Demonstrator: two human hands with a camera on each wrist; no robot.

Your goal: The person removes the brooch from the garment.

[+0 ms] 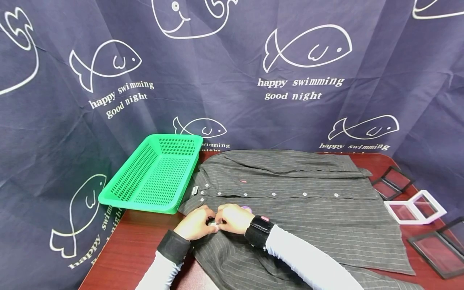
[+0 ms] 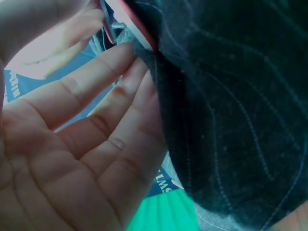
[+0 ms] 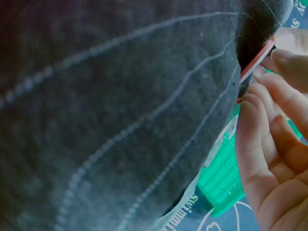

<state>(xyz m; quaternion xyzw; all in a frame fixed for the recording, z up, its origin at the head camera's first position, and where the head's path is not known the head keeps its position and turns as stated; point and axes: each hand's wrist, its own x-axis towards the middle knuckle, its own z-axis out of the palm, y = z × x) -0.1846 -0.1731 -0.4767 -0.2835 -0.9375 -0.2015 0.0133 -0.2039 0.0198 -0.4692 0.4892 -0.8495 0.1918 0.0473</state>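
A dark grey striped button-up shirt (image 1: 297, 217) lies sideways, its collar toward the left. Both hands meet on it just below the collar, fingertips close together. With its fingertips, the left hand (image 1: 197, 223) pinches the cloth, which hangs in a fold in the left wrist view. Between thumb and fingers, the right hand (image 1: 233, 218) holds a thin flat piece (image 3: 257, 61) with a red and white edge, set against the fold. I cannot tell what this piece is; fingers cover much of it. A purple round item (image 1: 247, 209) shows on the shirt behind the right hand.
A green plastic basket (image 1: 175, 202) stands at the left, beside the collar. At the right end of the reddish table (image 1: 139, 233) lie a white hinged frame (image 1: 395, 213) and two black ones. A dark blue curtain with fish prints (image 1: 232, 88) hangs behind.
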